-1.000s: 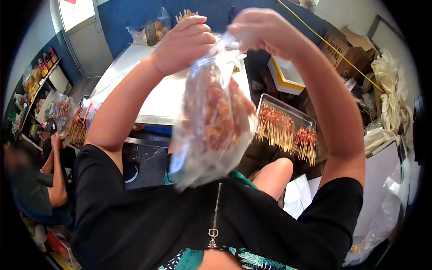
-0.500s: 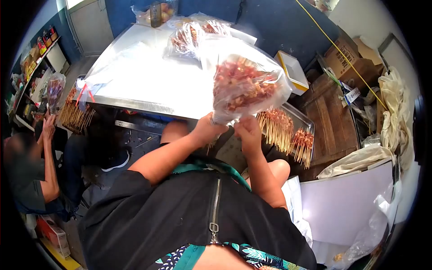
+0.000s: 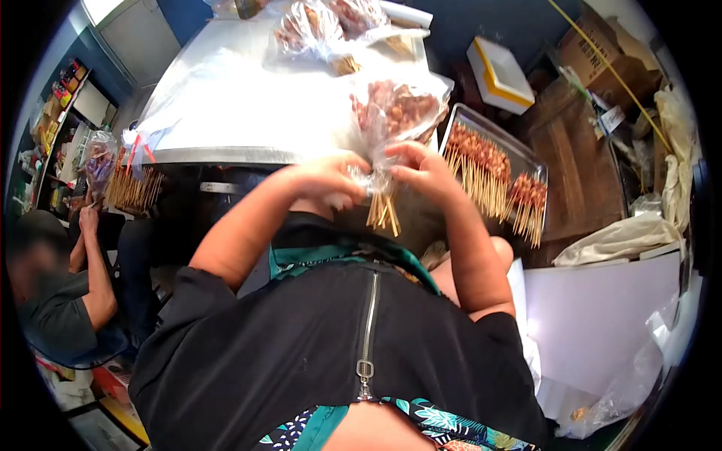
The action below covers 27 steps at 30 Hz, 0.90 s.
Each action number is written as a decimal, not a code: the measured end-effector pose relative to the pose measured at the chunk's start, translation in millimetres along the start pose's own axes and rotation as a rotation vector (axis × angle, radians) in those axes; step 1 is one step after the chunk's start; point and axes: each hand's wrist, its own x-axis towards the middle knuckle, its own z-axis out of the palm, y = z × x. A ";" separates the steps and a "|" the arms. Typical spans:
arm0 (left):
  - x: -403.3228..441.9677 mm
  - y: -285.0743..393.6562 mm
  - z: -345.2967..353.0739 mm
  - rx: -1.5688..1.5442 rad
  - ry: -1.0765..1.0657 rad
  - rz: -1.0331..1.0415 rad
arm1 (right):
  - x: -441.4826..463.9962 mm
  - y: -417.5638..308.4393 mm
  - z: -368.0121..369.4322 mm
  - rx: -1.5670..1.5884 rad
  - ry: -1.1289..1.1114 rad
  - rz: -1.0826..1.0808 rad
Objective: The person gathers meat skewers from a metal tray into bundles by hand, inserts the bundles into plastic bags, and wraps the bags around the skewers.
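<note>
Ok so, quick status — looks partway thru imo. The bag (image 3: 406,105) of meat skewers is at the table's near right corner, meat end up, w/ bare sticks (image 3: 383,214) poking out the bottom toward the person. Can't tell if it rests on the table (image 3: 226,113) or hangs free.

Left hand (image 3: 342,177) has its fingers curled in on the bunched plastic; right hand (image 3: 423,169) has thumb + fingers bent close round the bag's neck, pinching it afaict. Neck's gathered, but can't see a knot or tie, so prob not finished.

Done: two bagged bundles (image 3: 308,31) further back on the table. Not done: two bunches of skewers (image 3: 477,158) lying unbagged in the tray (image 3: 520,159) on the right. Btw a co-worker (image 3: 56,301) on the left has another bag (image 3: 99,161) up — can't tell how far along that one is.
</note>
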 end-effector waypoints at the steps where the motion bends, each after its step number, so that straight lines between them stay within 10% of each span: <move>1: -5.0 5.6 -6.8 0.043 0.063 0.032 | 0.4 -0.9 -5.3 -0.094 -0.042 0.017; 5: -15.1 51.5 8.5 0.292 0.307 0.121 | -8.4 -35.1 5.9 -0.343 -0.137 -0.039; 7: -5.3 59.7 38.4 0.653 0.400 0.572 | -8.1 -24.9 19.3 -0.548 -0.042 -0.247; 9: -12.3 67.6 48.2 0.702 0.382 0.550 | -0.1 -3.7 26.1 -0.254 0.140 -0.153; 11: -9.6 56.5 36.6 -0.209 0.449 0.663 | -8.4 0.8 21.2 0.145 0.145 -0.040; 17: 19.3 -26.5 24.2 -0.395 0.058 -0.319 | -20.9 14.7 39.8 -0.017 0.210 -0.243; 19: 38.4 -35.2 44.8 -0.807 0.123 -0.030 | -22.3 9.2 54.0 -0.469 0.135 -0.524; 25: 34.3 -24.7 73.3 -0.797 0.313 0.161 | -49.7 -8.6 50.8 -0.414 0.128 -0.430; 27: 31.1 -23.7 74.1 -0.677 0.326 0.138 | -55.5 20.7 50.3 0.445 0.216 -0.082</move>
